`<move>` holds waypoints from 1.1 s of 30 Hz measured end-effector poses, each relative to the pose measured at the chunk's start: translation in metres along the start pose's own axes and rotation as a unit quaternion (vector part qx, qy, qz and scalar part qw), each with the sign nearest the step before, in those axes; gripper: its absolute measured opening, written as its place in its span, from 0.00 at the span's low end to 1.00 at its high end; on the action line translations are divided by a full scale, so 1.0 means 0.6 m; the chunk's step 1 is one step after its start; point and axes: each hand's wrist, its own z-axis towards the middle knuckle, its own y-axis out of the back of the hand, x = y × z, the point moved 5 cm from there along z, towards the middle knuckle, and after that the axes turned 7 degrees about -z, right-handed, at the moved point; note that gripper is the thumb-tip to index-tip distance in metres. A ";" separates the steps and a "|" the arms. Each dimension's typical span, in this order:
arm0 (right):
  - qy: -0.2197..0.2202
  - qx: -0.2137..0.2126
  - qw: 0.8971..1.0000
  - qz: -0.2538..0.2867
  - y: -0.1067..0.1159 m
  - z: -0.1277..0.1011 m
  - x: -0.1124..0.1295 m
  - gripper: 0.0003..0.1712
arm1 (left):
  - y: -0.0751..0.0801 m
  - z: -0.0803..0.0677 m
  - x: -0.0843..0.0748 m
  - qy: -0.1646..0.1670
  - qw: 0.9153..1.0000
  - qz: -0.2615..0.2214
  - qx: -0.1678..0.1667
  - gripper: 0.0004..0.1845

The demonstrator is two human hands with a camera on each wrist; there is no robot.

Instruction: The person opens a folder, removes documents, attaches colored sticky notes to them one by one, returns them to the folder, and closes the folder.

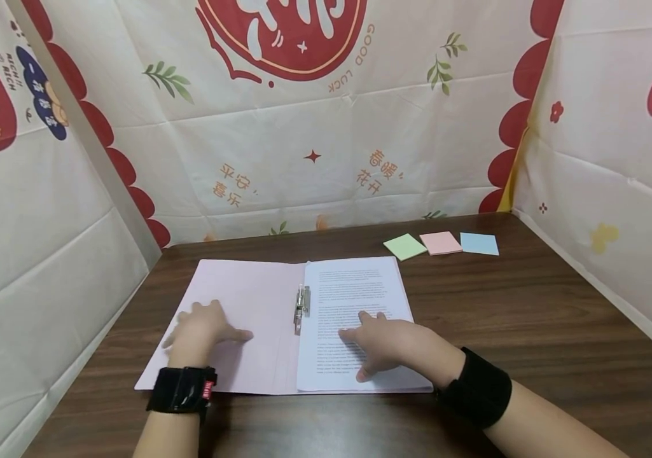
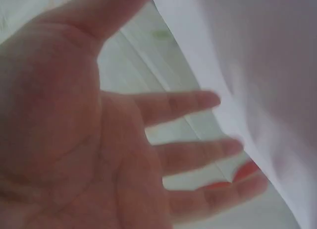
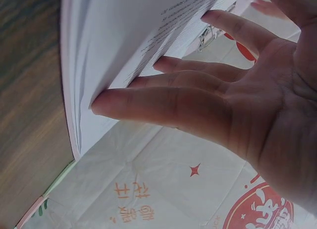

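An open pink folder [image 1: 234, 318] lies flat on the dark wooden desk [image 1: 532, 331], and it holds a stack of printed pages [image 1: 354, 299] on its right half, fastened at the spine by a metal clip [image 1: 301, 306]. The left half of the folder carries no pages.

The left hand [image 1: 200, 327] rests palm down on that bare left cover, its fingers [image 2: 183, 104] straight and spread, grasping nothing. The clip stands just beyond the thumb tip, toward the right hand.

The right hand [image 1: 385, 346] lies flat on the printed pages, fingers [image 3: 163, 102] stretched out and released, their tips touching the text; nothing is pinched or curled round. In the right wrist view the fingertips press against the sheet near its edge, with the clip just past the forefinger.

Well beyond the right fingers, toward the back of the desk, three pads of sticky notes lie in a row: a green pad [image 1: 404, 246], a pink pad [image 1: 441, 242] touching it, and a blue pad [image 1: 479, 243].

Printed cloth walls [image 1: 314, 127] enclose the desk on three sides.
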 end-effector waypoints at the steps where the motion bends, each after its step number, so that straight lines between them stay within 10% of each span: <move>1: 0.000 0.000 1.000 0.001 0.000 0.000 0.000 0.46 | 0.007 0.004 0.017 0.017 1.000 -0.010 0.005 0.63; 6: 0.001 0.001 1.000 0.005 -0.001 -0.001 -0.001 0.46 | 0.030 0.009 0.085 0.081 0.994 -0.051 0.048 0.72; 12: 0.002 0.003 1.000 0.006 -0.001 -0.003 -0.002 0.46 | 0.038 0.019 0.100 0.013 0.997 -0.035 0.069 0.67; 33: 0.002 0.004 1.000 0.005 -0.002 -0.005 0.006 0.46 | 0.122 -0.031 0.100 0.004 0.996 -0.008 -0.093 0.65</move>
